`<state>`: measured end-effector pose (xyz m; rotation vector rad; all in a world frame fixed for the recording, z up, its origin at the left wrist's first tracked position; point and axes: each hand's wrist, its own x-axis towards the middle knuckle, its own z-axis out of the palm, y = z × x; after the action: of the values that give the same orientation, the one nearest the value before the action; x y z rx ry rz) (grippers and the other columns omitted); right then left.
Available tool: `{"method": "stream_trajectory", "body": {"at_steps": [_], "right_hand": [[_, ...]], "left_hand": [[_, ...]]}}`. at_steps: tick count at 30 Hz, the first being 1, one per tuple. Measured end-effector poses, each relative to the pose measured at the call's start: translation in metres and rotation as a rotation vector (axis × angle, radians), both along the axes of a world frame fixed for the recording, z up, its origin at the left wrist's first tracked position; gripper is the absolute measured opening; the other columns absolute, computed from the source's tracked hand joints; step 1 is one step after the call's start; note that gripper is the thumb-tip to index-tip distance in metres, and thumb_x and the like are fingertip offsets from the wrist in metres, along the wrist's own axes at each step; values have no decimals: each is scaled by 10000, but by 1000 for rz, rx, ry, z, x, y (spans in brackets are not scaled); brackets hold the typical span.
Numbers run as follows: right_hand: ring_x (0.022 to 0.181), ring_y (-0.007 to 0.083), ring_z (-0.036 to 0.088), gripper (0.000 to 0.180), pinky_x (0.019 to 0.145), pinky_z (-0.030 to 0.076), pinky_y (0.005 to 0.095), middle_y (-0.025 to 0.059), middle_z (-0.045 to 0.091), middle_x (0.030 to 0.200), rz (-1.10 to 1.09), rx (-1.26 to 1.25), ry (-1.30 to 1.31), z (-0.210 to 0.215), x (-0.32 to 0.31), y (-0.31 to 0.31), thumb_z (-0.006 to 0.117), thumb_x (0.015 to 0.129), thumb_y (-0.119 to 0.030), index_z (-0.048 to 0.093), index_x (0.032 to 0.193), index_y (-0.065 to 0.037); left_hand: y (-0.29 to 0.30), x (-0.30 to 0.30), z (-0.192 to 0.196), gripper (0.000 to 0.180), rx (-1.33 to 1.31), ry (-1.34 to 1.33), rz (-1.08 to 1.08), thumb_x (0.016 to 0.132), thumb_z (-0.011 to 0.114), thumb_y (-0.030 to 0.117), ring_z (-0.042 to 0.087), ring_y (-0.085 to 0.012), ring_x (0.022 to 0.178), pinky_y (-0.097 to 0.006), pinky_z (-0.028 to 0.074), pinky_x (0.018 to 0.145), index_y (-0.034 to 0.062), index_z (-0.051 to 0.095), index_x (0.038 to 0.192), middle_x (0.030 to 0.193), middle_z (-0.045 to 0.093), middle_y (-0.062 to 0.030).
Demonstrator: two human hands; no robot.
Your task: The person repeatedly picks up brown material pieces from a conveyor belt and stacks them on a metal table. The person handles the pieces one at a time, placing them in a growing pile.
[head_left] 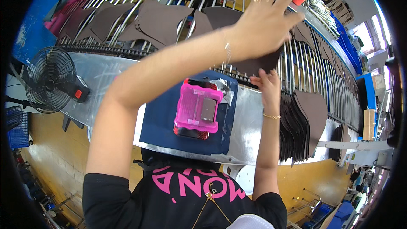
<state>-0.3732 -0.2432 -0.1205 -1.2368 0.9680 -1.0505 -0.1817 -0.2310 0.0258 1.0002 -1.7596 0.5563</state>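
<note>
Brown panel (259, 64) lies beyond the surface's (246, 114) far edge; left hand (269, 23) above, fingers spread; right hand (268, 85) near, grip indeterminable. Stack (295, 127) apparently gathered; many panels (163, 19) unstacked.

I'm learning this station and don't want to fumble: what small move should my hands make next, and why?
I'd probably steady the near edge of the brown piece with the right hand: it is already beside that edge, while the left hand is farther out. Whether either hand grips it is unclear.
</note>
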Motion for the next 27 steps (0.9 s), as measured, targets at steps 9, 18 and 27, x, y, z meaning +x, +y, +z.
{"method": "stream_trajectory", "body": {"at_steps": [9, 18, 27], "right_hand": [[830, 290, 669, 411, 658, 606, 345, 176, 530, 1113, 70, 349, -424, -89, 125, -83, 472, 908, 68, 308, 1244, -102], [559, 195, 633, 408, 463, 542, 286, 144, 602, 755, 33, 457, -326, -101, 142, -101, 674, 860, -113, 312, 1046, -77], [566, 87, 596, 146, 517, 469, 228, 39, 636, 680, -439, -396, 339, 54, -49, 21, 652, 887, -155, 615, 856, -18]], "left_hand": [[214, 61, -18, 672, 936, 333, -299, 732, 770, 218, 325, -356, 1303, -460, 287, 1064, 125, 481, 1331, 1410, 307, -181], [255, 114, -57, 558, 659, 1093, 10, 807, 639, 29, 453, -242, 1218, -376, 368, 1004, 15, 435, 1326, 1337, 443, -124], [232, 118, -77, 523, 691, 1080, -170, 873, 602, 102, 469, -265, 1212, -380, 367, 1017, 0, 402, 1345, 1335, 469, -168]]}}
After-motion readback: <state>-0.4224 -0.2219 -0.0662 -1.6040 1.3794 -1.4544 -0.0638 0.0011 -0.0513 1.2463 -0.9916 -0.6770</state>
